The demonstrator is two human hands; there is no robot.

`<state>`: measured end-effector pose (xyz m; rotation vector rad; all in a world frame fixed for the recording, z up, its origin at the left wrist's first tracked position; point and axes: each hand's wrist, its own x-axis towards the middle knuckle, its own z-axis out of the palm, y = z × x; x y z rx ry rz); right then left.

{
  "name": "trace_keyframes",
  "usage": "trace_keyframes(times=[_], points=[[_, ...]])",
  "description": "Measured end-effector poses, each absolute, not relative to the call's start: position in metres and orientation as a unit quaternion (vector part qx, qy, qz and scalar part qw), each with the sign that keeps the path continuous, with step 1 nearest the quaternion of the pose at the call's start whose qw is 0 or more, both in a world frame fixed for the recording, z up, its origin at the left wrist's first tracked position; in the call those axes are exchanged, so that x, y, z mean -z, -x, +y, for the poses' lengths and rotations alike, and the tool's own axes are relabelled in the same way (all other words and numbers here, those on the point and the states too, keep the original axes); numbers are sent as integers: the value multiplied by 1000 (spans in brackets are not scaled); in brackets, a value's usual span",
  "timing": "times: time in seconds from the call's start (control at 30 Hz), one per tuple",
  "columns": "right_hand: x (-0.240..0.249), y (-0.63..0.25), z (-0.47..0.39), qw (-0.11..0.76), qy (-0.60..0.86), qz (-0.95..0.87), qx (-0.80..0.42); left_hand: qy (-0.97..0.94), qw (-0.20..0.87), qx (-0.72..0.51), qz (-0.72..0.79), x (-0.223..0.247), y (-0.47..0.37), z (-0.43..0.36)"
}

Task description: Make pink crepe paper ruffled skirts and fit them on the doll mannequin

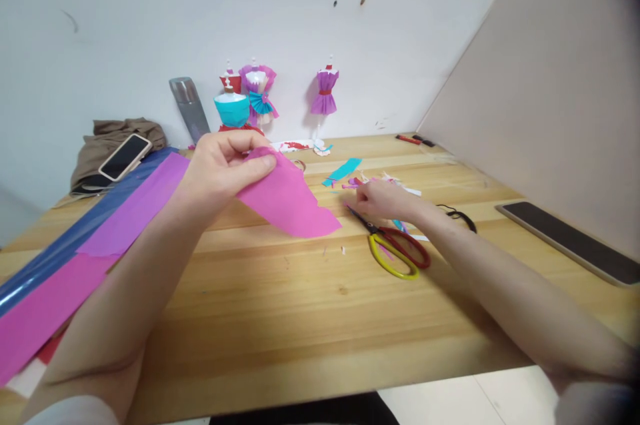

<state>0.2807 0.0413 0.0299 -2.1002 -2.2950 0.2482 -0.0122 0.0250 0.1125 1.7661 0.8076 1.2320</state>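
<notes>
Between the thumb and fingers of my left hand [225, 161], a piece of bright pink crepe paper [293, 201] is pinched and held above the table [260, 318]. Its lower edge is curved, with a small notch on the right side. My right hand [384, 199] is closed, fingers curled down at a heap of paper scraps [356, 182]; whatever its fingertips hold is hidden. Just in front of it lie scissors [393, 273] with one yellow and one red handle. A turquoise paper strip [344, 171] lies behind, to the left of that hand.
Small dress forms in paper dresses [325, 93] stand along the wall beside a grey flask [190, 108]. At left are a phone [125, 157], brown cloth [100, 148] and pink and purple paper strips [127, 211]. A dark flat device [575, 241] lies at right.
</notes>
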Motion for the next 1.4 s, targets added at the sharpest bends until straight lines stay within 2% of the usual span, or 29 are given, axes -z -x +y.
trace_keyframes(times=[0.17, 0.33, 0.47, 0.57, 0.63, 0.73, 0.8, 0.9, 1.0, 1.2, 1.4], points=[[-51, -305, 34, 30, 677, -734, -50, -692, 407, -494, 335, -114, 13, 25], [-56, -318, 34, -10, 725, -689, -9, -687, 414, -494, 335, -114, 13, 26], [-70, -306, 45, 50, 696, -715, 42, -686, 433, -493, 313, -112, 14, 29], [-90, -287, 43, 116, 662, -739, 34, -691, 441, -484, 305, -110, 15, 32], [-103, -272, 36, 168, 638, -751, -27, -692, 443, -481, 305, -110, 16, 33], [-116, -244, 21, 211, 446, -842, -216, -687, 443, -491, 301, -110, 17, 33], [-118, -223, 15, 244, 371, -847, -292, -687, 441, -498, 291, -110, 17, 33], [-115, -195, 13, 342, 353, -776, -396, -693, 435, -502, 281, -111, 17, 32], [-108, -176, 17, 403, 360, -695, -475, -697, 412, -510, 290, -115, 17, 28], [-98, -167, 19, 491, 351, -635, -482, -709, 410, -489, 299, -119, 17, 21], [-106, -180, 9, 436, 376, -677, -459, -648, 458, -540, 280, -110, 16, 32]])
